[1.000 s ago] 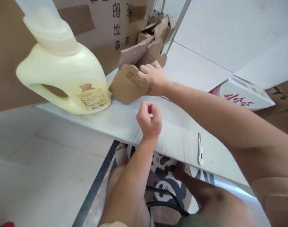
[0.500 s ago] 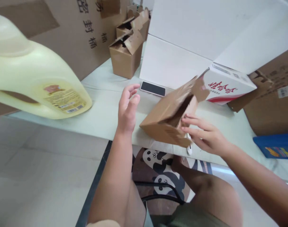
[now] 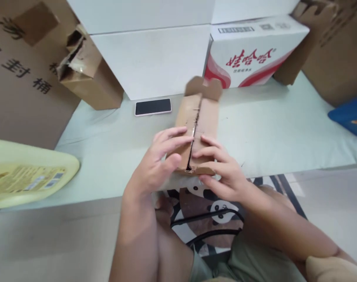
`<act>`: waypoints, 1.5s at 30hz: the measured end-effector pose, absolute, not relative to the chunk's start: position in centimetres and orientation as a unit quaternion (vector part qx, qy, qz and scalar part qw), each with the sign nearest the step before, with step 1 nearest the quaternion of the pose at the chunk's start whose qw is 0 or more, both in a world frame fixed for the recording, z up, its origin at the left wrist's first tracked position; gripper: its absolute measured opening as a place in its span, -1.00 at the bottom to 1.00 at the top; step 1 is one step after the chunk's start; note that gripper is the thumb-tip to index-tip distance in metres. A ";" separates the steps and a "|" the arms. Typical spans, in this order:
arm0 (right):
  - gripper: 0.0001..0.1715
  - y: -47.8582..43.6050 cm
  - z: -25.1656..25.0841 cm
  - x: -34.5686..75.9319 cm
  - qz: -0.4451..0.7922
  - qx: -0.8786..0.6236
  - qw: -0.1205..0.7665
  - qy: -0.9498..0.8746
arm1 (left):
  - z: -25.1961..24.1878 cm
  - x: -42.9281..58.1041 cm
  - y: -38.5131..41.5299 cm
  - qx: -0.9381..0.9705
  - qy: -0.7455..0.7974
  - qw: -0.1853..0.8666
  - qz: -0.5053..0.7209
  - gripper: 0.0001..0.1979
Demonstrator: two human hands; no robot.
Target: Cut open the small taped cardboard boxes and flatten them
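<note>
A small brown cardboard box (image 3: 206,117) lies on the pale green tabletop in front of me. Its two long top flaps are folded inward and meet at a narrow, ragged seam, while the far end flap stands up. My left hand (image 3: 156,164) rests its fingers on the left flap, thumb apart from them. On the right flap, my right hand (image 3: 222,168) has its fingers spread, with the thumb by the near end flap. Both hands press on the cardboard rather than grasp it. What the box holds inside is hidden.
A phone (image 3: 153,106) lies behind my left hand. White cartons (image 3: 155,58) and a red-and-white carton (image 3: 246,58) line the back. Another small cardboard box (image 3: 99,86) stands back left, near a yellow jug (image 3: 34,172). A blue container (image 3: 350,115) sits at the right.
The box has turned from lying slanted with its top gaping to pointing away from me, flaps folded in. My left hand has come onto it. The camera view has swung to the right.
</note>
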State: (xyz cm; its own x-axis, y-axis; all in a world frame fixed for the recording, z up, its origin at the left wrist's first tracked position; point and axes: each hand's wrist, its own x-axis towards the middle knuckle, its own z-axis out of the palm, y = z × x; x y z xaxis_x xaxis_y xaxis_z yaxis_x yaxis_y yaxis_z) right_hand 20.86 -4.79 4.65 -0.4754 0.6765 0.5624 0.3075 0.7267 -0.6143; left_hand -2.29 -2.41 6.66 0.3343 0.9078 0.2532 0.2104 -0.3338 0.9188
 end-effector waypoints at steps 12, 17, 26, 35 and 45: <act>-0.90 -5.0 5.3 24.6 0.299 -0.196 0.415 -0.837 | 2.7 -1.9 0.5 0.581 0.471 0.275 0.604 -0.29; -0.73 -6.9 6.9 24.2 0.266 -0.185 0.332 -0.886 | 3.8 -0.5 1.3 0.624 0.443 0.294 0.573 -0.35; -0.76 -7.7 8.9 24.4 0.119 -0.282 0.292 -0.906 | 3.1 -2.4 2.8 0.475 0.391 0.372 0.694 -0.43; -0.36 -5.7 6.5 27.2 0.208 -0.417 0.401 -0.789 | 4.1 -0.8 1.0 0.401 0.379 0.370 0.748 -0.61; -0.05 -4.3 2.1 26.2 0.301 -0.444 0.498 -0.682 | 2.1 -0.6 1.7 0.606 0.458 0.261 0.596 -0.44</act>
